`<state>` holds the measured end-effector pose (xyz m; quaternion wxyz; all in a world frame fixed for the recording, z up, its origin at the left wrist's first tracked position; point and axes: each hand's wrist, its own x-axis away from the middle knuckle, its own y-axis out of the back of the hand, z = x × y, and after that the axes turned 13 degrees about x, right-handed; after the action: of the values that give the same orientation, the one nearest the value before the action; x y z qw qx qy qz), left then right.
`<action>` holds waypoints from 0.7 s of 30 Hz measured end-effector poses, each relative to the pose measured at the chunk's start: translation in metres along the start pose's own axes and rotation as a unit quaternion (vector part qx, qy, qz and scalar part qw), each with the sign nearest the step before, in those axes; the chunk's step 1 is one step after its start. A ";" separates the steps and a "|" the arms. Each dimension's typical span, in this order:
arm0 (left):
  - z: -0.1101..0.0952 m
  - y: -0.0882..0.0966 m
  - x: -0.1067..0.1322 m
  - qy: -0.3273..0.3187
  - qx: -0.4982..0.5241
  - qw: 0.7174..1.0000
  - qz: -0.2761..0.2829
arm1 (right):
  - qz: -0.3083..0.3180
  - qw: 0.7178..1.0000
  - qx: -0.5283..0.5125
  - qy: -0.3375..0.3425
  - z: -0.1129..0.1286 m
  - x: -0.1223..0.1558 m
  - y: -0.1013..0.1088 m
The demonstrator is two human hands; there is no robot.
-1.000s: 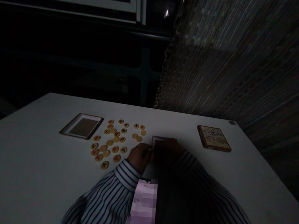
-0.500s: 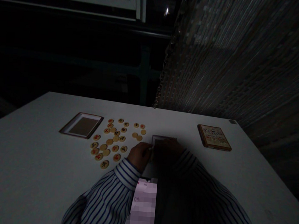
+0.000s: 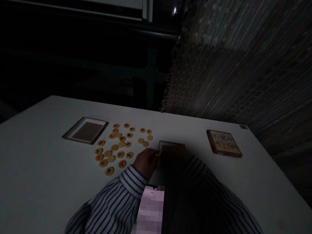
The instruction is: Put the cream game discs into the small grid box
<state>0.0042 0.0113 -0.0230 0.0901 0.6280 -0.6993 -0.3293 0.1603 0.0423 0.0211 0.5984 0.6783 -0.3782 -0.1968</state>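
Observation:
My left hand [image 3: 146, 162] rests on the white table [image 3: 32, 179], fingers curled and pinching the left edge of a flat folded sheet [image 3: 170, 146] in front of me. My right hand [image 3: 178, 155] lies in deep shadow on the same sheet; its fingers are too dark to read. Just left of my left hand, several round yellow game pieces [image 3: 118, 146] with red and black marks lie scattered face up.
An open shallow box tray [image 3: 86, 130] sits left of the pieces. A square printed box lid [image 3: 224, 143] lies at the right. A beaded curtain [image 3: 244, 59] hangs behind the table's far right edge. The room is very dark.

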 end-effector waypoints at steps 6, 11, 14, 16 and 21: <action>0.000 0.000 0.000 -0.010 -0.005 1.000 -0.001 | 0.015 1.000 -0.007 0.004 0.000 0.001 0.004; 0.000 0.000 0.000 -0.008 -0.004 1.000 0.000 | -0.016 1.000 0.001 0.008 0.002 0.000 0.001; 0.002 -0.001 0.000 -0.012 -0.004 1.000 -0.001 | -0.007 1.000 0.006 0.003 0.001 0.000 -0.002; 0.002 -0.001 0.000 -0.013 -0.004 1.000 -0.002 | -0.001 1.000 0.009 -0.001 0.002 0.000 -0.003; 0.001 -0.001 0.000 -0.016 0.001 1.000 -0.002 | 0.002 1.000 0.015 -0.001 0.002 -0.001 -0.001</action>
<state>0.0039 0.0115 -0.0244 0.0774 0.6242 -0.6996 -0.3391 0.1589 0.0416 0.0192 0.5884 0.6860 -0.3831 -0.1909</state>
